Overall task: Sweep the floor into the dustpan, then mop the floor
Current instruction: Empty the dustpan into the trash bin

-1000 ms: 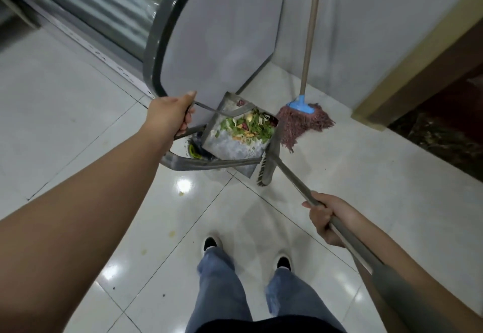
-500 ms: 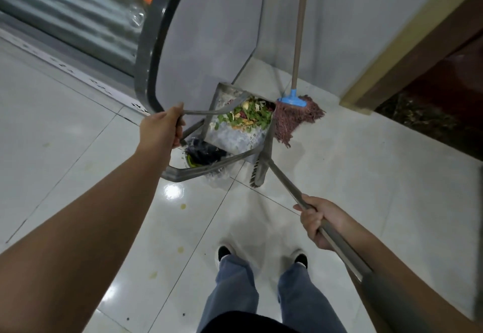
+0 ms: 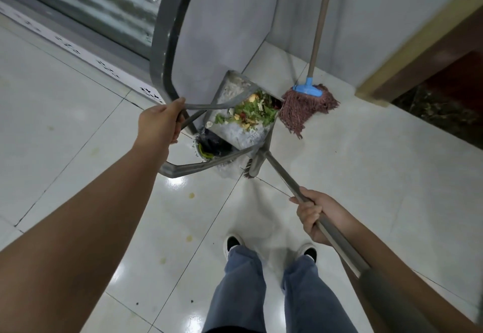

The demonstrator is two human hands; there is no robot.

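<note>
Shiny tile floor (image 3: pixel 78 128) | left hand (image 3: pixel 159 123) gripped dustpan (image 3: pixel 245 113) handle, lifted pan closer to bin (image 3: pixel 211 147), scraps (image 3: pixel 251 113) still inside | right hand (image 3: pixel 317 215) gripped broom (image 3: pixel 282 173) | mop (image 3: pixel 308 105) stayed by wall; sweeping looked done, mopping not started

A grey metal dustpan (image 3: pixel 243 134) carries green, yellow and red scraps (image 3: pixel 252 113); a reddish-brown mop (image 3: pixel 305 107) with a blue clamp rests on glossy white floor tiles (image 3: pixel 78 128); blue jeans (image 3: pixel 277 293) below.
</note>
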